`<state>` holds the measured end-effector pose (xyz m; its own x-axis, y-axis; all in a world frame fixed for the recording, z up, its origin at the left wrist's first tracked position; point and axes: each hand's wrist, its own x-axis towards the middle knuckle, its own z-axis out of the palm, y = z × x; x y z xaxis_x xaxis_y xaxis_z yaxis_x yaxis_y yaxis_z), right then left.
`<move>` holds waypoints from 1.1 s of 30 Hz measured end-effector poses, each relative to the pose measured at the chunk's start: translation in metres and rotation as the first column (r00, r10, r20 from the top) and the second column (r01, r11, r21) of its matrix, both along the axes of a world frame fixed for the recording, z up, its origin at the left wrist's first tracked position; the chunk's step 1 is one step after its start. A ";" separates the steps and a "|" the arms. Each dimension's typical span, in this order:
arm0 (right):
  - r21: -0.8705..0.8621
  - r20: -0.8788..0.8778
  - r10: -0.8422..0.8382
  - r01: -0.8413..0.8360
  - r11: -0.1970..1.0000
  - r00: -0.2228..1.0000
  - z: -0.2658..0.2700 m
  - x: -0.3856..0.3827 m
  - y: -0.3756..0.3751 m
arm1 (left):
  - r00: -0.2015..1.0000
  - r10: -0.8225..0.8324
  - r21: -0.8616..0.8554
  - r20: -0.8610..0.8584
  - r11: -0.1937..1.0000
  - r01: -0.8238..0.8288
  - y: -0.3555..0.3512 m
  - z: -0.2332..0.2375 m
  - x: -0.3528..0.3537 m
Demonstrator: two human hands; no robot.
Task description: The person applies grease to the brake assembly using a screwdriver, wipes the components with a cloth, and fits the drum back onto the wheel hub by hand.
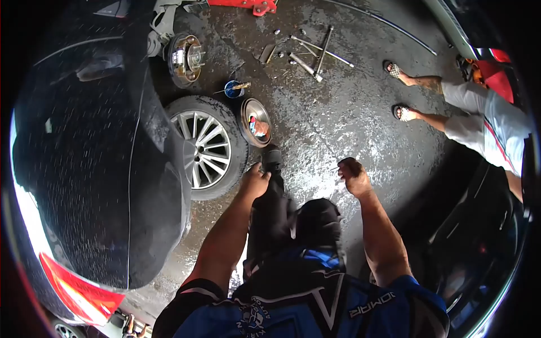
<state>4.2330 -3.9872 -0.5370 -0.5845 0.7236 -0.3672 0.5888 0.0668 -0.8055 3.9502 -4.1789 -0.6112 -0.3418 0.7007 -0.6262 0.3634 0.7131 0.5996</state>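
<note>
Metal pin [336,168] between fingers [345,167] of right hand [354,176], left hand [256,181] beside wheel [205,147]

The car body [101,169] is black, flecked all over with pale droplets, and its tail light [79,293] is red. The tyre [231,169] is black around silver spokes [205,147]. The brake drum [255,121] is rusty brown with red and blue inside. The small tub [231,89] is blue, the jack [248,5] red, the tools [315,53] silver-grey. The wet floor [349,112] is dark grey with white glints. The shirt [315,304] is blue and black with white lettering; the trousers [273,219] are black. The other person's shorts [484,124] are grey with a red stripe
</note>
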 end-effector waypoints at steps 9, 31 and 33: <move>-0.368 0.048 0.068 -0.046 0.929 0.997 -0.083 -0.037 0.180 | 0.915 0.357 -0.340 -0.188 0.850 -0.402 0.119 -0.336 -0.002; -0.900 0.010 0.032 -0.005 0.435 0.999 -0.248 -0.180 0.159 | 0.583 0.794 0.444 0.171 0.466 -0.765 0.256 -0.164 0.074; -0.663 -0.166 0.358 -0.373 0.649 0.919 -0.238 -0.183 0.163 | 0.574 0.816 0.430 0.065 0.496 -0.754 0.254 -0.158 0.064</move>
